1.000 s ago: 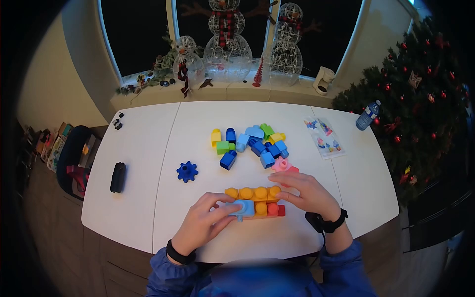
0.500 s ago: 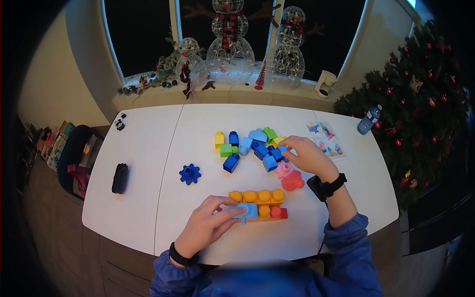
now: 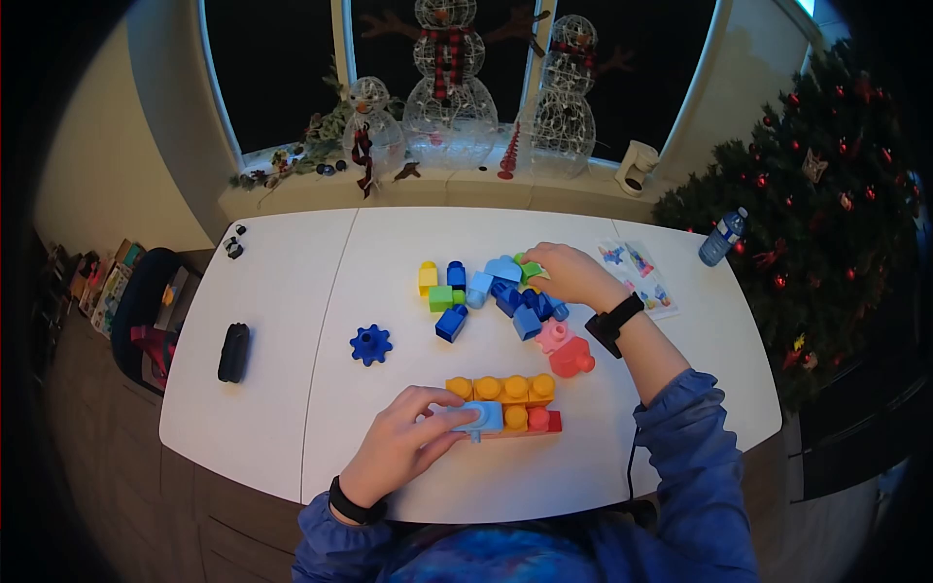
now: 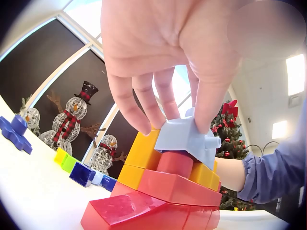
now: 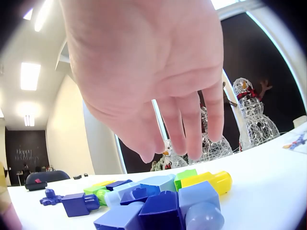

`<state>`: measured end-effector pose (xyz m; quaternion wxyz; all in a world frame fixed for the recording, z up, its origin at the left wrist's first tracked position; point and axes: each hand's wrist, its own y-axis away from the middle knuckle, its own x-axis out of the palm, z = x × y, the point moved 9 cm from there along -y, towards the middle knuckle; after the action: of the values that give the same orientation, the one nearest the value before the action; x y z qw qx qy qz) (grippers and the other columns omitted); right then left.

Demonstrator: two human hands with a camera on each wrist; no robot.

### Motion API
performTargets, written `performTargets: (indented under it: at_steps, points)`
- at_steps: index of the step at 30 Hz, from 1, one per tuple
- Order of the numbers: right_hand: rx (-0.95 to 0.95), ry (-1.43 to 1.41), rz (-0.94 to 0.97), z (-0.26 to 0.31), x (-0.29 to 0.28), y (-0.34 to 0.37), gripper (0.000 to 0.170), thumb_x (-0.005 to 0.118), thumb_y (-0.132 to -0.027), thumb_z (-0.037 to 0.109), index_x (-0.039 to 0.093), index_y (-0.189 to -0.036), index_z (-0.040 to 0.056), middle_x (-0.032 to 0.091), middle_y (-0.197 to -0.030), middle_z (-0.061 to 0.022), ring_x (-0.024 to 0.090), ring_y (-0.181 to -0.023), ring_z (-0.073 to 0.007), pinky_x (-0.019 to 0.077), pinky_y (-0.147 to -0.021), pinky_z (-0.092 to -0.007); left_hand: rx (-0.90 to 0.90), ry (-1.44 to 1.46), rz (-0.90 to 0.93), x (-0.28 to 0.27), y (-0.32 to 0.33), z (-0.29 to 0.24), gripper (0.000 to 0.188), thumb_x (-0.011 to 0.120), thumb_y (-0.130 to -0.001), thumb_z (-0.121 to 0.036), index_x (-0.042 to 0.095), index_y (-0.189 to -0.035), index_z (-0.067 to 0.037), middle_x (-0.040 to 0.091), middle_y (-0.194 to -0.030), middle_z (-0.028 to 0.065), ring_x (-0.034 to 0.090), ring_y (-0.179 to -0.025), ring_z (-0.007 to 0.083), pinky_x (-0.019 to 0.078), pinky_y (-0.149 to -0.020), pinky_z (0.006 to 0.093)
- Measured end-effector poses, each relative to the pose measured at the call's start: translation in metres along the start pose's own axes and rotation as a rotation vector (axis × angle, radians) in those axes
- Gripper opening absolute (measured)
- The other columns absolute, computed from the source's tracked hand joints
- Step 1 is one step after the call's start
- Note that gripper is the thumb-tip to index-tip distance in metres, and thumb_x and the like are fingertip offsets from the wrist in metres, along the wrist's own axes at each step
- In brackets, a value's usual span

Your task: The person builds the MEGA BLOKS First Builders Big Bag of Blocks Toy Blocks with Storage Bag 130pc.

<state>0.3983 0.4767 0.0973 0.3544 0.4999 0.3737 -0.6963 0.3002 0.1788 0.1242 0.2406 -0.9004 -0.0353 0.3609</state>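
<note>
My left hand (image 3: 394,442) pinches a light blue building block (image 3: 483,418) with a small peg on its side. That block sits tilted on a low build of yellow blocks (image 3: 515,390) and red blocks (image 4: 168,191); a round red stud shows under it in the left wrist view. Over the far side of a loose block pile, my right hand (image 3: 573,274) reaches with fingers pointing down. Its fingertips (image 5: 194,152) hang just above a green block (image 5: 186,178) and a yellow block (image 5: 208,182), with nothing between them. Dark blue blocks (image 5: 160,211) lie nearby.
A blue gear-shaped piece (image 3: 370,345) lies left of the build. Pink (image 3: 554,336) and red (image 3: 571,358) pieces lie to its upper right. Also on the white table (image 3: 272,291) are a black case (image 3: 233,353), a picture sheet (image 3: 637,277) and a water bottle (image 3: 723,236).
My right hand has left the right end of the build and moved away from me, over the loose blocks to their far side. My left hand stays on the light blue block.
</note>
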Motion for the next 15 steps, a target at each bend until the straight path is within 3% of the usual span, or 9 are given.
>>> performTargets:
  at_steps: [4,8,15]
  points:
    - [-0.028,0.043,0.074,-0.004,0.012,-0.029,0.030,0.071,-0.086,0.018,0.072,-0.115,0.0073,0.072,-0.109,-0.0160,0.068,-0.107,-0.0361,0.0555,-0.092,-0.0460,-0.017,0.006,0.008,0.001,0.001,0.001,0.042,0.081,-0.081,0.004,0.075,-0.120,-0.013,0.067,-0.119,0.0092,0.065,-0.106,0.0266,0.0580,-0.083,0.0339]
    - [0.088,-0.031,0.252,-0.009,0.011,-0.027,0.035,0.079,-0.080,0.021,0.073,-0.112,0.0069,0.073,-0.104,-0.0171,0.069,-0.104,-0.0361,0.0554,-0.090,-0.0438,-0.019,0.006,0.009,0.000,0.000,0.001,0.042,0.081,-0.081,0.003,0.075,-0.119,-0.013,0.067,-0.119,0.0088,0.065,-0.105,0.0266,0.0577,-0.082,0.0341]
    - [0.056,-0.210,0.251,0.015,-0.016,0.076,0.049,0.088,-0.075,0.020,0.070,-0.118,0.0066,0.067,-0.118,-0.0145,0.066,-0.106,-0.0333,0.0542,-0.092,-0.0399,-0.006,0.000,-0.005,0.001,0.001,0.003,0.040,0.082,-0.081,0.000,0.075,-0.118,-0.015,0.067,-0.117,0.0072,0.065,-0.102,0.0260,0.0575,-0.080,0.0351]
